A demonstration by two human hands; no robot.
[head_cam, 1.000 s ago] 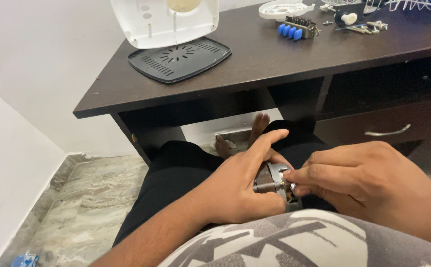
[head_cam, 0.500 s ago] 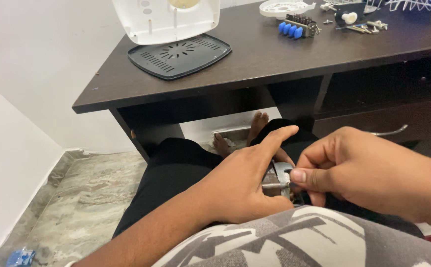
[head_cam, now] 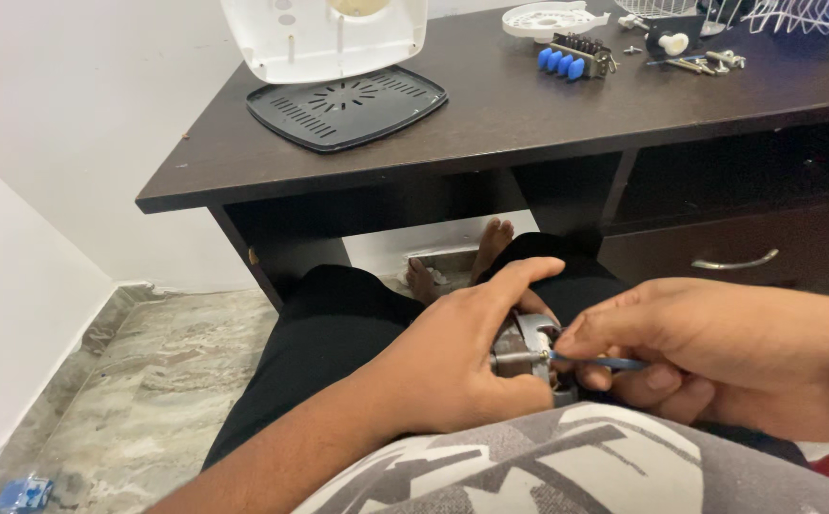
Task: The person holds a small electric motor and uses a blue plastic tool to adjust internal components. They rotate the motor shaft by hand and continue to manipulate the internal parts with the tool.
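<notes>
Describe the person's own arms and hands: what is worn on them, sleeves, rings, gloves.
Both are bare. The left hand and its forearm show no glove, ring, watch or sleeve up to the frame's lower edge. The right hand is likewise ungloved, with no ring or band in sight; its wrist runs out of frame at the right. A grey, white-patterned garment covers the torsо below them.

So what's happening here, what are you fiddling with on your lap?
A seated person holds a small metal motor part in the left hand over their lap. The right hand pinches a thin blue-handled tool, its tip against the part. On the dark desk ahead lie a white housing, a black vented plate and small loose pieces.
</notes>
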